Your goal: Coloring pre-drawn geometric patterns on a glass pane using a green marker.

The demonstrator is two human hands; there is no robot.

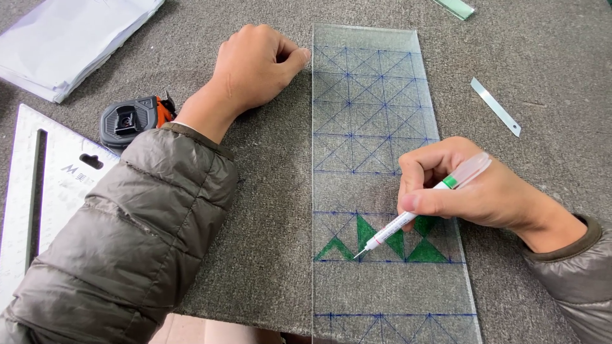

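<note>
Pinched between thumb and fingers, the pen (421, 207) sits slanted in the right hand (472, 191), at the right of the frame; that grip is pressed together around the barrel, and the white tip touches the glass just left of the green triangles (382, 241), low in the middle of the frame. The left hand (255, 64), at upper centre, is curled into a loose fist with nothing in it, its knuckles resting against the left edge of the glass near the top corner.

Grey felt covers the tabletop (268, 210), which fills nearly the whole view. On it lies the glass strip (382, 293), long and clear, running from the top centre down to the bottom edge and slightly tilted. Blue lines (370, 102) drawn on it form squares crossed by diagonals; several triangles in one lower row are filled green. Both arms wear padded olive-grey sleeves (127, 236), the left one crossing the lower left of the frame.

A metal square ruler (25, 210) lies at the far left, partly under that sleeve. A stack of white sheets (70, 38) sits in the upper left corner. Just beside the left wrist is a grey and orange tape measure (131, 120). A narrow blade-like sliver (496, 107) lies alone at the upper right, well apart from the glass, and a small glass offcut (456, 7) pokes in at the top edge.
</note>
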